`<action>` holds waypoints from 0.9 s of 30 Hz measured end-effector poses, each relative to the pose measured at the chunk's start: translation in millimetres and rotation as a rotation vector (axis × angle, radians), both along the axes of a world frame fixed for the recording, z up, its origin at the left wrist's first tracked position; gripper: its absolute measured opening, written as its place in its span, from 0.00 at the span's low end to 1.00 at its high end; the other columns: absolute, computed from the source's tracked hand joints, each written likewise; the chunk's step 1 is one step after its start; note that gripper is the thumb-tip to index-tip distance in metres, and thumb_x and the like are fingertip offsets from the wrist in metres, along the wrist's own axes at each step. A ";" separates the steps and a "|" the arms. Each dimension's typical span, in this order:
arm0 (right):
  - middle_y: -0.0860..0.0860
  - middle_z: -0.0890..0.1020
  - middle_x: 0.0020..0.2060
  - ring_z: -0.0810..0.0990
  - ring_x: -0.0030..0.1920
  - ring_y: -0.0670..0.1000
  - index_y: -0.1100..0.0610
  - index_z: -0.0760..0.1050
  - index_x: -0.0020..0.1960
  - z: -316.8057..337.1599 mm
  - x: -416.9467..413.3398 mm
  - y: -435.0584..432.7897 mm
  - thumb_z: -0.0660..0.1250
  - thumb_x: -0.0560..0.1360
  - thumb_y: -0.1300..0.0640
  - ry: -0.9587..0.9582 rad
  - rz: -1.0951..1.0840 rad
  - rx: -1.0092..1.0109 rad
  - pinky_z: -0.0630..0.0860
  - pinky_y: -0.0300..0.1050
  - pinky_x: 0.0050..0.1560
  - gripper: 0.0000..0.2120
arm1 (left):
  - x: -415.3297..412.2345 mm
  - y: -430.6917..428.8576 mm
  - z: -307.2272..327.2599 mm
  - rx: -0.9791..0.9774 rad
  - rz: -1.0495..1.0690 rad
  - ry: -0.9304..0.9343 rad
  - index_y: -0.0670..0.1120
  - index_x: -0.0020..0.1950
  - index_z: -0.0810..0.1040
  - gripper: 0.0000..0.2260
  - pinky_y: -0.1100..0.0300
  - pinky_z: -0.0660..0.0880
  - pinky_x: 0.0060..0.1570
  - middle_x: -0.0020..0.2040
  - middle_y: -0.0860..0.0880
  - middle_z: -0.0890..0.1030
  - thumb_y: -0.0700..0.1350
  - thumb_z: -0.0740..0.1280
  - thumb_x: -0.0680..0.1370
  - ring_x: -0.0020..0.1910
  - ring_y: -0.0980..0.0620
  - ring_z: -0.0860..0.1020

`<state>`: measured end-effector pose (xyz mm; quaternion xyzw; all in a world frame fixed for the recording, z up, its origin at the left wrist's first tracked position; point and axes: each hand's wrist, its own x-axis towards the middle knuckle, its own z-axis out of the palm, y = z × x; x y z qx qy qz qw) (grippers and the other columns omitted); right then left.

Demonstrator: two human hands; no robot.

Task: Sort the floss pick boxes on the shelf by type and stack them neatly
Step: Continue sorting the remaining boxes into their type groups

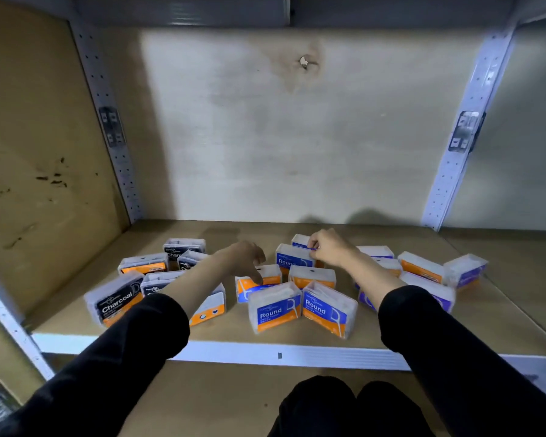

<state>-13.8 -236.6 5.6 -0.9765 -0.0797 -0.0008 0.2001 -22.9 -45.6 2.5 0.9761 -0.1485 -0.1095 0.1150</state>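
Several clear floss pick boxes lie scattered on the wooden shelf (pixel 265 337). Black "Charcoal" boxes (pixel 115 299) cluster at the left. Blue and orange "Round" boxes (pixel 273 309) fill the middle, and purple-labelled boxes (pixel 465 271) lie at the right. My left hand (pixel 245 257) reaches down with its fingers hanging over a box lying flat (pixel 259 280) in the middle; I cannot tell whether it touches. My right hand (pixel 327 247) pinches the top of an upright blue Round box (pixel 292 257) at the back of the middle group. Both forearms hide some boxes.
The shelf has a white front edge (pixel 281 354), a pale back wall (pixel 297 137) and perforated white uprights (pixel 460 152) at both sides. Bare shelf board lies behind the boxes and at the far right. Another board sits below, near my knees (pixel 344 405).
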 end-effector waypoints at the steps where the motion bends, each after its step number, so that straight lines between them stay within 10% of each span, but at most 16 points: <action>1: 0.60 0.77 0.60 0.77 0.59 0.57 0.66 0.75 0.60 -1.1 4.9 3.0 0.65 0.75 0.65 0.000 0.002 -0.004 0.74 0.45 0.55 0.14 | 4.6 1.1 -1.7 0.005 -0.005 0.003 0.42 0.65 0.72 0.22 0.58 0.71 0.62 0.64 0.44 0.75 0.43 0.70 0.73 0.62 0.47 0.74; 27: 0.59 0.78 0.59 0.78 0.57 0.56 0.65 0.74 0.59 -11.6 43.7 9.6 0.69 0.71 0.62 0.105 0.100 -0.107 0.76 0.47 0.55 0.17 | 57.1 -24.2 3.6 0.126 -0.137 -0.013 0.41 0.64 0.73 0.23 0.58 0.72 0.57 0.62 0.43 0.77 0.44 0.72 0.71 0.60 0.46 0.75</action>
